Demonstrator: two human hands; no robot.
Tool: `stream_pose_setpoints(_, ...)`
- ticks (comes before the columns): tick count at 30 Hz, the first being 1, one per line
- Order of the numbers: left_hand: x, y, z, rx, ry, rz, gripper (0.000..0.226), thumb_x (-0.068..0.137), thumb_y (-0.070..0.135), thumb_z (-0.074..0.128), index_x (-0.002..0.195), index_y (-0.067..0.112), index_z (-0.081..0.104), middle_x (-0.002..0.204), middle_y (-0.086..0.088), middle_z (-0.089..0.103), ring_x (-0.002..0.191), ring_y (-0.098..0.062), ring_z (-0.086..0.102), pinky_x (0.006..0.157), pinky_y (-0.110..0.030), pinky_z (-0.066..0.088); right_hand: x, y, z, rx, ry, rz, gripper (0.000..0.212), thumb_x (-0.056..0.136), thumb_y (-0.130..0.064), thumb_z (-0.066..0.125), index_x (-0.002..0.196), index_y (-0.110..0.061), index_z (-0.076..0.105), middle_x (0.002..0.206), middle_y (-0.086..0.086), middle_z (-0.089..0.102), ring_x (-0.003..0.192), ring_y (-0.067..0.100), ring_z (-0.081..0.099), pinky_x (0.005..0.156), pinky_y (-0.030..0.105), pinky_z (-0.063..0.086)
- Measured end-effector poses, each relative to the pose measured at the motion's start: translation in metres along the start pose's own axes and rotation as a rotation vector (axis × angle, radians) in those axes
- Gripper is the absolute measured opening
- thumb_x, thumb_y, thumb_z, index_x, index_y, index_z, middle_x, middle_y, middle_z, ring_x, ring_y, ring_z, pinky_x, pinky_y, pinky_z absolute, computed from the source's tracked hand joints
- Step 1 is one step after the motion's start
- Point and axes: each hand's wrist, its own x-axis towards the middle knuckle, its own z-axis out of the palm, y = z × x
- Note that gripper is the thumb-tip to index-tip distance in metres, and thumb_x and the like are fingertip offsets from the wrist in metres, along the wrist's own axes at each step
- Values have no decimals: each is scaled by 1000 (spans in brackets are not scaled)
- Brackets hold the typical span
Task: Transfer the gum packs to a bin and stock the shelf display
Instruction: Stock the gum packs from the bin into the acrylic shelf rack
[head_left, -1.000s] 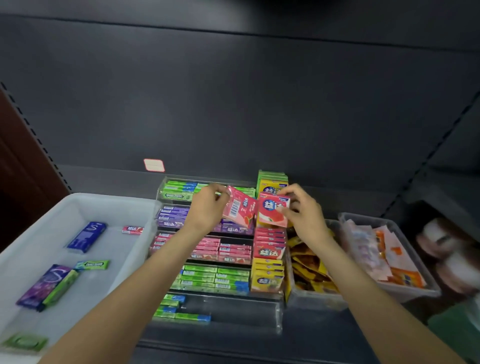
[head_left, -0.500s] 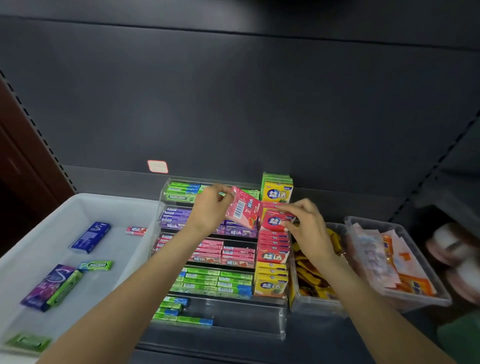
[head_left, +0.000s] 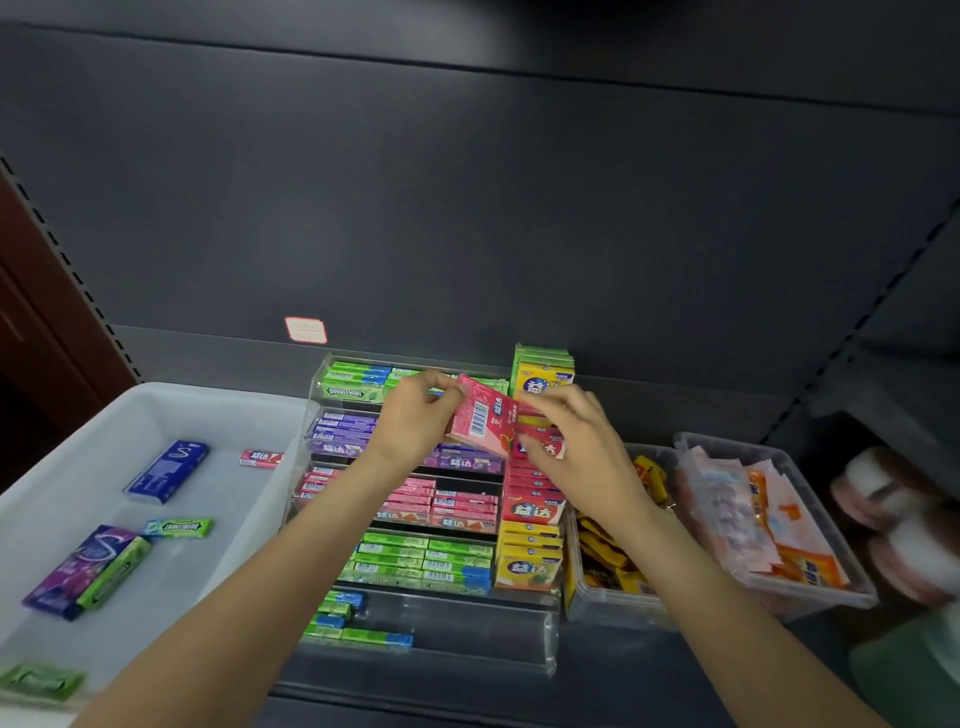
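Head view: the left hand (head_left: 415, 415) pinches a flat red gum pack (head_left: 480, 415) by its upper left corner, thumb and fingers curled on the edge. The pack is tilted, its long axis running from upper left down to lower right, with the barcode face turned toward the camera and a strip of white characters along its upper right side (a fruit picture shows at the low corner). It hovers above the clear tiered display rack (head_left: 447, 644), in front of the purple row and just left of the red column.

The right hand (head_left: 576, 447) reaches in beside it, fingers bent and pinching a second red pack (head_left: 543, 446) at the top of the red column (head_left: 530, 499); that pack lies roughly level, label facing forward.

To the left stands the white bin (head_left: 156, 405), holding loose packs: a blue one (head_left: 167, 472), a small red one (head_left: 261, 458), a green stick (head_left: 177, 528) and a purple pack (head_left: 78, 571).
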Motion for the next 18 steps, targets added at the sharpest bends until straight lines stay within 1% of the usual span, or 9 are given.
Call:
stream_pose_setpoints(3, -10, 2, 2, -92, 2, -24, 13, 94, 14, 52, 93, 6, 62, 83, -16, 67, 70, -24, 65, 64, -30, 59, -4, -17, 4, -38, -22, -140, 62, 83, -36, 67, 139, -24, 43, 124, -6, 45, 117, 8, 40, 92, 27, 45)
stream_pose_setpoints(5, -21, 5, 1, -168, -31, -34, 13, 94, 13, 52, 88, 6, 62, 83, -19, 67, 72, -26, 66, 62, -29, 59, -10, -23, 10, -84, 35, -191, 55, 83, -27, 70, 134, -19, 51, 119, -2, 51, 111, 13, 49, 88, 33, 51)
stream_pose_setpoints(7, -31, 5, -3, -267, -85, -46, 16, 96, 14, 50, 90, 3, 60, 85, -20, 68, 70, -24, 69, 62, -26, 59, -19, -30, 13, -41, 112, -176, 44, 86, -16, 66, 128, -17, 56, 112, 0, 57, 101, 14, 56, 79, 33, 54)
stream_pose_setpoints(9, -38, -1, -8, -240, -112, -13, 15, 97, 12, 46, 95, 5, 59, 91, -18, 69, 71, -22, 70, 69, -29, 59, -28, -37, 12, 79, 170, -69, 30, 90, -14, 60, 120, -14, 61, 104, 0, 63, 91, 13, 60, 75, 32, 54)
stream_pose_setpoints(11, -41, -12, -15, -40, -106, 100, 11, 93, 12, 53, 102, 15, 59, 97, -6, 68, 78, -19, 68, 78, -33, 56, -37, -39, 11, 241, 167, 94, 21, 90, -13, 59, 111, -13, 64, 97, -1, 67, 87, 11, 63, 76, 28, 54)
stream_pose_setpoints(13, -47, -19, -19, 92, -150, 207, 16, 89, 15, 61, 105, 20, 61, 98, 3, 66, 79, -11, 65, 77, -21, 52, -46, -40, 11, 393, 124, 209, 19, 88, -7, 61, 104, -17, 65, 94, -5, 67, 87, 2, 63, 76, 17, 53)
stream_pose_setpoints(14, -51, -21, -20, 106, -180, 236, 15, 88, 15, 64, 102, 19, 63, 95, 3, 66, 78, -9, 64, 73, -16, 50, -51, -40, 12, 445, 97, 240, 20, 87, -5, 62, 101, -19, 64, 94, -6, 67, 87, -1, 62, 75, 13, 51)
stream_pose_setpoints(16, -59, -25, -18, 112, -219, 256, 10, 86, 16, 66, 95, 16, 64, 91, -2, 68, 80, -13, 66, 72, -19, 52, -63, -40, 16, 479, 65, 279, 19, 86, -3, 63, 98, -17, 64, 96, -7, 66, 87, -4, 61, 72, 9, 48)
stream_pose_setpoints(18, -66, -30, -14, 137, -238, 278, 9, 85, 15, 67, 93, 12, 64, 88, -5, 69, 79, -15, 66, 71, -18, 51, -74, -39, 18, 454, 76, 310, 21, 86, -4, 64, 104, -13, 64, 99, -7, 65, 88, -6, 59, 72, 6, 47)
